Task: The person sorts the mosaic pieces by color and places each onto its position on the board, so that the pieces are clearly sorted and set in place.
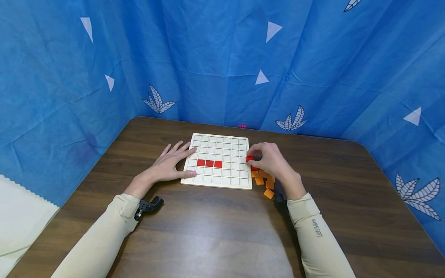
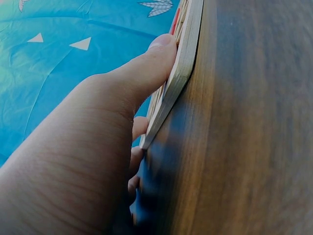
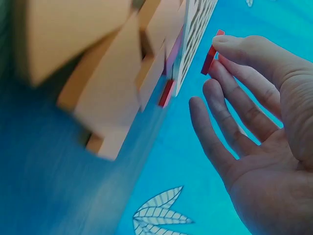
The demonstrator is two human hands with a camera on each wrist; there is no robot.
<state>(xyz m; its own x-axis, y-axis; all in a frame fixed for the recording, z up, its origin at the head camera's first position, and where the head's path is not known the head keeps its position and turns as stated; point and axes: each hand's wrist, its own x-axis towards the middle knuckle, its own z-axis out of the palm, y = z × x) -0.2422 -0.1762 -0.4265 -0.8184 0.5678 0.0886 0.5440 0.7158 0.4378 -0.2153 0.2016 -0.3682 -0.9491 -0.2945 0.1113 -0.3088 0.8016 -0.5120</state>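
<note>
A white gridded board [image 1: 227, 152] lies on the table with three red tiles [image 1: 209, 163] side by side in one row. My left hand [image 1: 169, 164] rests with spread fingers over the board's left side, and the left wrist view shows its thumb [image 2: 159, 54] on the frame. At the board's right edge my right hand [image 1: 269, 158] pinches a red square tile [image 3: 213, 52] between thumb and fingertips, raised off the table in the right wrist view. Below it another red tile [image 3: 167, 93] lies close to the board among orange tiles [image 1: 268, 193].
The loose pile of several orange tiles sits right of the board, partly under my right hand. Brown wooden table [image 1: 205, 224] extends around the board. A blue patterned curtain [image 1: 215, 58] hangs behind and along the sides. White cloth [image 1: 21, 216] shows at far left.
</note>
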